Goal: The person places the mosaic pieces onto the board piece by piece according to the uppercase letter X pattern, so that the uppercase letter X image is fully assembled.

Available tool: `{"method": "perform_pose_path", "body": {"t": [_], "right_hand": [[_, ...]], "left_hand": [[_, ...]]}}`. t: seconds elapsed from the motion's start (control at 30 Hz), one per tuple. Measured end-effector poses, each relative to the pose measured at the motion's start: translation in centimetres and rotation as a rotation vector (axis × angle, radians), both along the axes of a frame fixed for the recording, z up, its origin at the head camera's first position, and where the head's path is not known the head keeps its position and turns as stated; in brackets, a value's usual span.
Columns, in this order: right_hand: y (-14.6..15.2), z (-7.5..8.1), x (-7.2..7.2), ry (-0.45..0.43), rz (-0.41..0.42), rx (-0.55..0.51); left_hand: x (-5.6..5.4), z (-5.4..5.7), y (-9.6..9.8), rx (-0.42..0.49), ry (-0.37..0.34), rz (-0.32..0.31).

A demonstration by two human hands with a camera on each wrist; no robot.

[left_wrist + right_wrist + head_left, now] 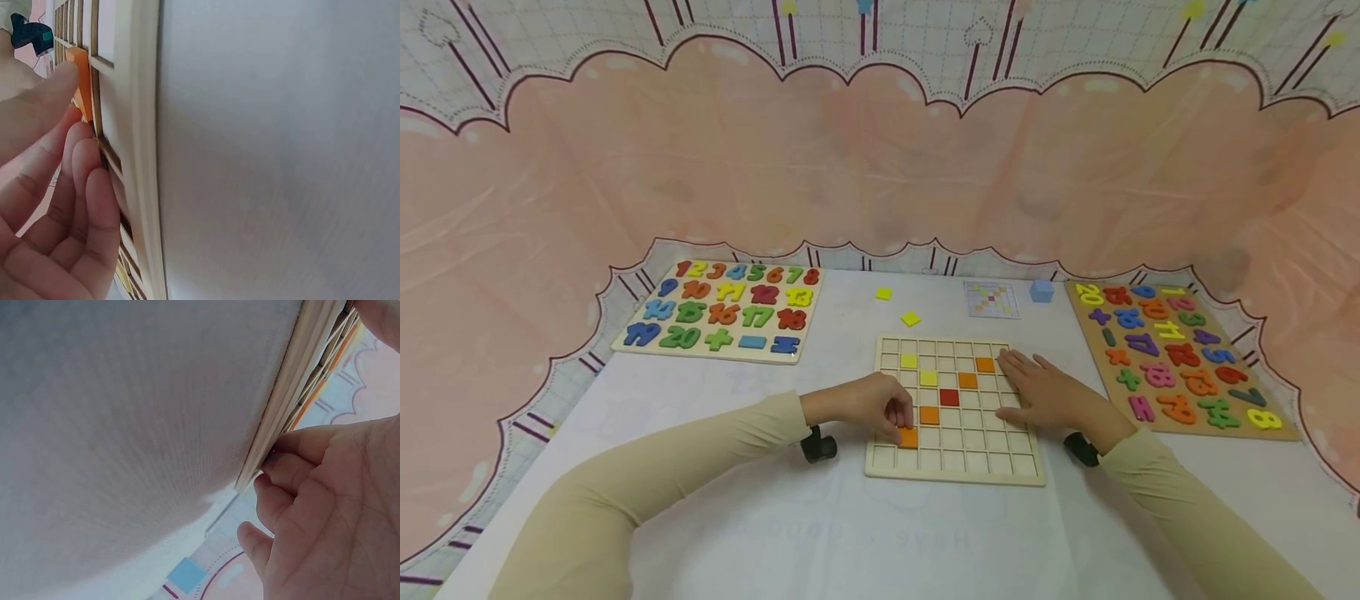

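Observation:
A wooden grid board (962,468) lies on the table before me. At its lower left, my left hand (874,406) pinches an orange square tile (908,438) between thumb and forefinger. The left wrist view shows this orange tile (83,87) tilted at a grid cell, its edge under the thumb. My right hand (1051,393) rests along the board's right edge with fingers extended. Other tiles sit in a diagonal cross on the grid: a red tile (949,397) in the middle, a yellow tile (928,378) up and left of it, an orange tile (967,381) up and right.
Two loose yellow tiles, one a yellow square (911,319), lie behind the board. A pattern card (992,300) and a blue block (1041,291) are at the back. Number puzzle boards flank the area, one on the left (760,357), one on the right (1093,333).

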State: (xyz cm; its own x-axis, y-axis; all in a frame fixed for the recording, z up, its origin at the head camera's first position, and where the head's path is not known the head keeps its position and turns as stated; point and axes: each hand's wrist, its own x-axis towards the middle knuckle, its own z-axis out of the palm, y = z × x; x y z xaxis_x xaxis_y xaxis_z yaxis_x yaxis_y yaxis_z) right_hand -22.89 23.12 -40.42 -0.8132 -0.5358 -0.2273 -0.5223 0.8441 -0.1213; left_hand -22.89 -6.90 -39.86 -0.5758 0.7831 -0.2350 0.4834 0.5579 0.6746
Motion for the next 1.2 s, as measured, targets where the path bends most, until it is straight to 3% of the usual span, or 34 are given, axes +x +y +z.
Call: {"method": "perform_pose_path", "body": {"t": [0.43,0.73,1.0,1.2], "right_hand": [[0.2,0.1,-0.1,0.0,-0.001,-0.006],[0.2,0.1,0.0,0.001,-0.009,-0.001],[0.1,-0.1,0.0,-0.002,-0.009,0.006],[0.0,0.0,0.2,-0.006,-0.01,0.002]], "left_hand": [[-0.1,-0.5,0.1,0.014,0.055,0.033],[-0.6,-0.9,-0.1,0.009,0.044,0.021],[-2.5,0.1,-0.7,0.016,-0.02,0.042],[-5.4,1.0,-1.9,0.065,0.022,0.085]]}}
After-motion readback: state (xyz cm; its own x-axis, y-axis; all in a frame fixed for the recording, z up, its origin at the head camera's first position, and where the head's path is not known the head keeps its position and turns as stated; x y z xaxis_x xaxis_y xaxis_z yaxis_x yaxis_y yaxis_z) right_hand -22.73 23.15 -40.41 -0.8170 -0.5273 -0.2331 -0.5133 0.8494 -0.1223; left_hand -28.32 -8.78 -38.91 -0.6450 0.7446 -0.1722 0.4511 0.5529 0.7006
